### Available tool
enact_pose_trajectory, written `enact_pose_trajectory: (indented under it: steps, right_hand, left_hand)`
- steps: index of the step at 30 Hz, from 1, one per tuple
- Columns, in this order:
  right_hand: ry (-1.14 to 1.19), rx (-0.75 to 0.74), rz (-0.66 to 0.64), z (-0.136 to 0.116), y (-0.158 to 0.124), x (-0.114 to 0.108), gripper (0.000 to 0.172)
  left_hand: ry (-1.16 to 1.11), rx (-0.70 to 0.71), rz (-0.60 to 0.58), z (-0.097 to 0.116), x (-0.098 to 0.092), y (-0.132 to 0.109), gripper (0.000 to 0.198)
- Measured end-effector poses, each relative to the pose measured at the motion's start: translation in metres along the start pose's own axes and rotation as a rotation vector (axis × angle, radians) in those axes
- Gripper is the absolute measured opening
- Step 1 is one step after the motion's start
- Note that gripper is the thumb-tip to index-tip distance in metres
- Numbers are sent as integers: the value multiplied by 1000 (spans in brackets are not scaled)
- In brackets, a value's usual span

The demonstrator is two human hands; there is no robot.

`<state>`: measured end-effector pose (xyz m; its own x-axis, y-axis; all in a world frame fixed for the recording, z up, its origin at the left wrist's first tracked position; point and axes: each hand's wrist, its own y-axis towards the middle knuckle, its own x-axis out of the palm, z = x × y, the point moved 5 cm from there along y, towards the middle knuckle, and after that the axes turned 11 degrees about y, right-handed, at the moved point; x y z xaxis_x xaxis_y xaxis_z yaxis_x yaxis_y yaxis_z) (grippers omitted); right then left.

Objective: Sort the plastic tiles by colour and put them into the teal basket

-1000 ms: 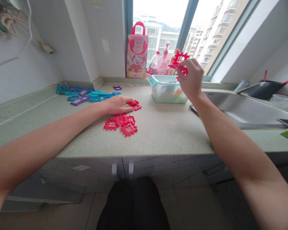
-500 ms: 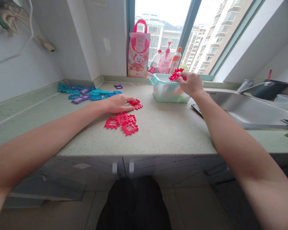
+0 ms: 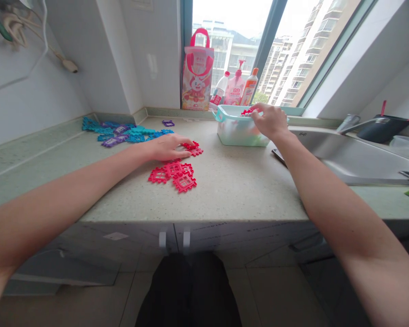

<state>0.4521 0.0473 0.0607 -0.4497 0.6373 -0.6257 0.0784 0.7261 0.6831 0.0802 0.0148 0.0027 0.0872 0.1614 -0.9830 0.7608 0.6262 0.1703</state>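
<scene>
My right hand (image 3: pixel 270 121) is at the rim of the pale green bin (image 3: pixel 241 132), its fingers closed on red pieces (image 3: pixel 247 112) that are partly below the rim. My left hand (image 3: pixel 170 147) rests on the counter with thumb and fingers apart, touching a red piece (image 3: pixel 195 149). Nearer the front edge lie several overlapping red window-shaped pieces (image 3: pixel 184 181). Blue, teal and purple pieces (image 3: pixel 136 132) form a pile at the back left, and a single purple piece (image 3: pixel 168 123) lies behind my left hand.
A pink bag (image 3: pixel 197 79) and bottles (image 3: pixel 234 88) stand by the window behind the bin. To the right is a steel sink (image 3: pixel 354 156) with a faucet (image 3: pixel 349 122). A flat dark-edged object (image 3: pixel 278 156) lies beside the sink, partly hidden by my right arm.
My right hand has lowered slightly, and the red pieces in it have gone down partly behind the bin's rim. My left hand has stayed in place.
</scene>
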Motion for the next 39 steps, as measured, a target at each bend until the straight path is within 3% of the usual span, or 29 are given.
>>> enact_pose_trajectory:
  steps: [5,10,16,22,29,35,39]
  right_hand:
    - [-13,-7,-26,-1,0,3,39]
    - [-26,-196,-40,-17,-4,7,45]
    - [-4,-405,-41,-75,-28,4,63]
    - [139,-540,-200,-130,-57,6,66]
    - [366,-498,-445,-124,-63,30,35]
    - [350,-408,-731,-116,-74,59,59]
    - [399,-399,-823,-120,-84,73,55]
  left_hand:
    - [1,-6,-8,0,0,0,66]
    - [2,-4,-10,0,0,0,66]
    - [14,-6,-20,0,0,-1,63]
    - [33,23,-28,-4,4,3,63]
    - [-3,43,14,-8,7,4,63]
    - [-3,25,-12,-9,8,4,65]
    - [12,22,-14,-7,6,4,65]
